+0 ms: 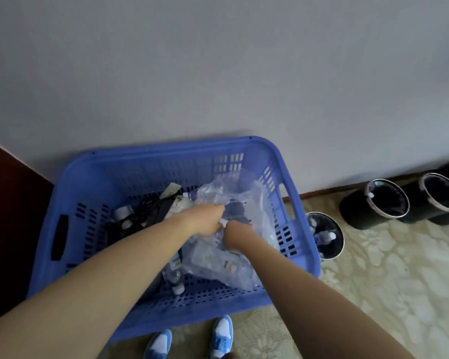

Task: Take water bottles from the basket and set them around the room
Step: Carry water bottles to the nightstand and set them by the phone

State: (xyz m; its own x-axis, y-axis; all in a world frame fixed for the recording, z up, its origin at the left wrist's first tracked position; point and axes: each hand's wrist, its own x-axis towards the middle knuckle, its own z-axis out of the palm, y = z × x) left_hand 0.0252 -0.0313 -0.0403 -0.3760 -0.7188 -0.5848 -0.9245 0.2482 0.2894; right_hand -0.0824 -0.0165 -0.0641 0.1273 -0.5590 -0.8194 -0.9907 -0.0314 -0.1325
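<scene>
A blue plastic basket [298,218] stands on the floor against the wall. Inside lies crumpled clear plastic wrap [231,195] around water bottles [213,260]. A loose bottle [175,279] lies near the front wall of the basket. Both my hands are down in the basket. My left hand [205,220] grips the wrap in the middle. My right hand [235,235] meets it from the right and pinches something small and white in the wrap. The fingers of both hands are largely hidden by the plastic.
Black cords and small items [140,218] fill the basket's left side. Black round bins [385,200] line the wall to the right; the nearest bin [333,244] holds a bottle [327,237]. My blue-and-white shoes [222,335] stand on patterned carpet. A dark wooden panel [8,216] rises at left.
</scene>
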